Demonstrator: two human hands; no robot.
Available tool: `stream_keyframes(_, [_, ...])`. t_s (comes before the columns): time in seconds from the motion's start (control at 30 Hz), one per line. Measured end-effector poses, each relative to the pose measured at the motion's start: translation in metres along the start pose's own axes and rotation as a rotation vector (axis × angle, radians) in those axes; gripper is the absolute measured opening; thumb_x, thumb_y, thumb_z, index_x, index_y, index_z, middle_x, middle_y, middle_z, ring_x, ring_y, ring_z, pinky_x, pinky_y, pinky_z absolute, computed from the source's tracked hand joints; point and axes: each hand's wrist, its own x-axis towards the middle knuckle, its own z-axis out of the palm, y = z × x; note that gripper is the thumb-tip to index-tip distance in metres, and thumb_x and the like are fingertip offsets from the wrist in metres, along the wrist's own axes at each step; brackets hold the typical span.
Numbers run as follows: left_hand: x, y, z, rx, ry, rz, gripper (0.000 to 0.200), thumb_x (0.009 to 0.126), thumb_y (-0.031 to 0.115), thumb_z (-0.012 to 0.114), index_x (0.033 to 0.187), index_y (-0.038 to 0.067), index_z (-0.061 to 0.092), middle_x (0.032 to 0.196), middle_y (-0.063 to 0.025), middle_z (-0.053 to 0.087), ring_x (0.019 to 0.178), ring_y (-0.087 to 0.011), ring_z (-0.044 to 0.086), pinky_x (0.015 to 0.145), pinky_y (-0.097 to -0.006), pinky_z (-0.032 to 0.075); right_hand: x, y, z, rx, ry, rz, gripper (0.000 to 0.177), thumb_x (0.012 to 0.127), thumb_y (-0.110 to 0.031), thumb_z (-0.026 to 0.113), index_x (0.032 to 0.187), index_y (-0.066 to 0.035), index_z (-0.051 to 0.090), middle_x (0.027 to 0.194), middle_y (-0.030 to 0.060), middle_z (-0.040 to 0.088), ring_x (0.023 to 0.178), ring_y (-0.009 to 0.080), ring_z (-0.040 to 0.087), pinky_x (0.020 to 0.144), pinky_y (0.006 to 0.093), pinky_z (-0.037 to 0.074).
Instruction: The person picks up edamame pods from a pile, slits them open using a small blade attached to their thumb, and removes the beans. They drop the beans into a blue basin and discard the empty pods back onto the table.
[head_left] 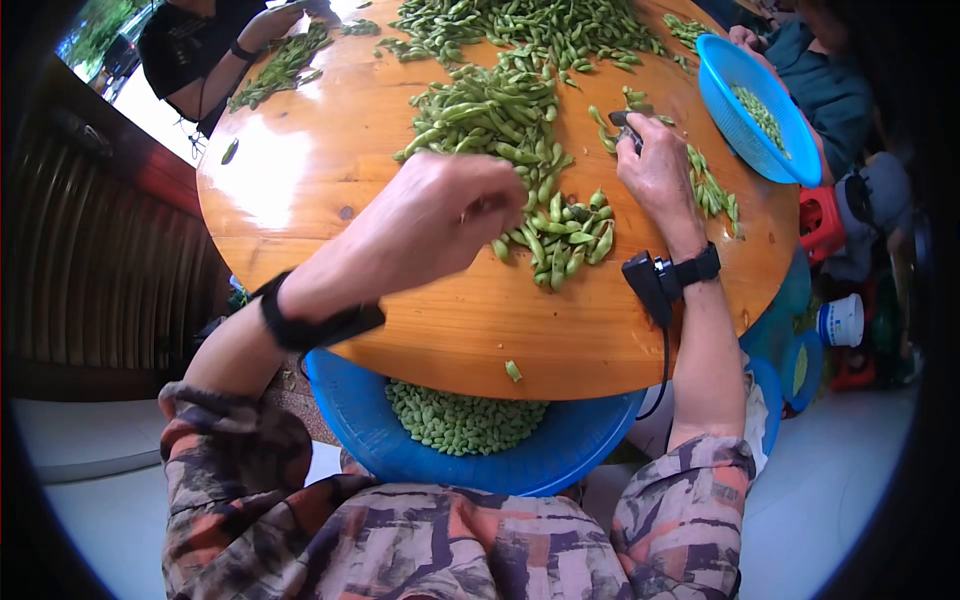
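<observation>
My left hand (450,208) is raised over the near pods, its fingers curled in and slightly blurred; whatever they may hold is hidden. Just beyond and to the right of it lies a small heap of green soybean pods (560,240). My right hand (658,170) is closed around a small dark tool (628,130), whose kind I cannot make out, above a few pods on the table. Below the table's near edge, a wide blue basin (350,425) rests by my lap with shelled green soybeans (460,418) in it.
Larger pod piles (490,110) cover the middle and far side of the round wooden table (450,340). A blue basket (712,90) of beans overhangs the right edge, near another person's arm. At the far left, someone's hand (270,25) is beside more pods. A red stool (820,225) stands right.
</observation>
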Motion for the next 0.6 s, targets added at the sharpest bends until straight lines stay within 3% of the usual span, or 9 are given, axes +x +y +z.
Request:
stream_keyframes(0.1, [0.026, -0.030, 0.013, 0.212, -0.146, -0.019, 0.012, 0.080, 0.010, 0.068, 0.087, 0.000, 0.065, 0.072, -0.0117, 0.062, 0.063, -0.0258, 0.062, 0.062, -0.0357, 0.051, 0.001, 0.002, 0.001, -0.015, -0.020, 0.064, 0.026, 0.082, -0.001, 0.055, 0.106, 0.007, 0.064, 0.092, 0.0252, 0.064, 0.083, 0.0374, 0.064, 0.074, 0.0442, 0.051])
stream_keyframes(0.13, [0.026, -0.041, 0.021, 0.257, -0.186, 0.018, 0.014, 0.078, 0.009, 0.068, 0.086, -0.001, 0.062, 0.074, -0.0136, 0.061, 0.071, -0.0328, 0.062, 0.067, -0.0408, 0.051, 0.002, 0.004, 0.001, -0.040, 0.021, 0.034, 0.025, 0.083, -0.001, 0.055, 0.105, 0.006, 0.064, 0.091, 0.0243, 0.064, 0.082, 0.0371, 0.064, 0.073, 0.0443, 0.051])
stream_keyframes(0.3, [0.017, -0.036, 0.021, 0.199, -0.212, 0.065, 0.013, 0.076, 0.006, 0.064, 0.087, -0.001, 0.061, 0.081, -0.0156, 0.057, 0.082, -0.0356, 0.060, 0.072, -0.0437, 0.050, 0.011, 0.019, -0.004, -0.159, 0.206, -0.105, 0.024, 0.083, 0.002, 0.055, 0.105, 0.006, 0.063, 0.089, 0.0213, 0.061, 0.077, 0.0360, 0.063, 0.069, 0.0427, 0.051])
stream_keyframes(0.37, [0.013, -0.034, 0.019, 0.230, -0.217, 0.062, 0.014, 0.077, 0.006, 0.063, 0.089, 0.000, 0.061, 0.084, -0.0159, 0.056, 0.081, -0.0361, 0.060, 0.073, -0.0439, 0.050, 0.014, 0.025, -0.011, -0.157, 0.185, -0.063, 0.023, 0.083, 0.003, 0.055, 0.105, 0.006, 0.062, 0.089, 0.0204, 0.060, 0.077, 0.0357, 0.062, 0.068, 0.0418, 0.051])
stream_keyframes(0.43, [0.013, -0.031, 0.016, 0.178, -0.194, 0.035, 0.014, 0.079, 0.004, 0.062, 0.092, 0.000, 0.062, 0.086, -0.0154, 0.057, 0.081, -0.0354, 0.060, 0.072, -0.0431, 0.050, 0.016, 0.033, -0.016, -0.247, 0.237, -0.126, 0.023, 0.083, 0.002, 0.056, 0.106, 0.006, 0.062, 0.089, 0.0191, 0.060, 0.077, 0.0345, 0.062, 0.067, 0.0414, 0.050])
stream_keyframes(0.5, [0.017, -0.028, 0.014, 0.019, -0.021, 0.076, 0.016, 0.082, 0.001, 0.061, 0.097, 0.000, 0.063, 0.087, -0.0149, 0.057, 0.080, -0.0340, 0.060, 0.069, -0.0415, 0.050, 0.016, 0.030, -0.020, -0.241, 0.222, -0.099, 0.024, 0.083, 0.002, 0.056, 0.106, 0.006, 0.062, 0.089, 0.0182, 0.059, 0.077, 0.0334, 0.061, 0.067, 0.0416, 0.050])
stream_keyframes(0.6, [0.023, -0.025, 0.011, -0.162, 0.003, 0.050, 0.016, 0.088, 0.005, 0.063, 0.104, 0.002, 0.065, 0.083, -0.0087, 0.059, 0.070, -0.0216, 0.059, 0.061, -0.0326, 0.047, 0.018, 0.029, -0.025, -0.242, 0.237, -0.074, 0.024, 0.084, 0.004, 0.055, 0.107, 0.006, 0.061, 0.089, 0.0177, 0.058, 0.077, 0.0339, 0.060, 0.066, 0.0421, 0.049])
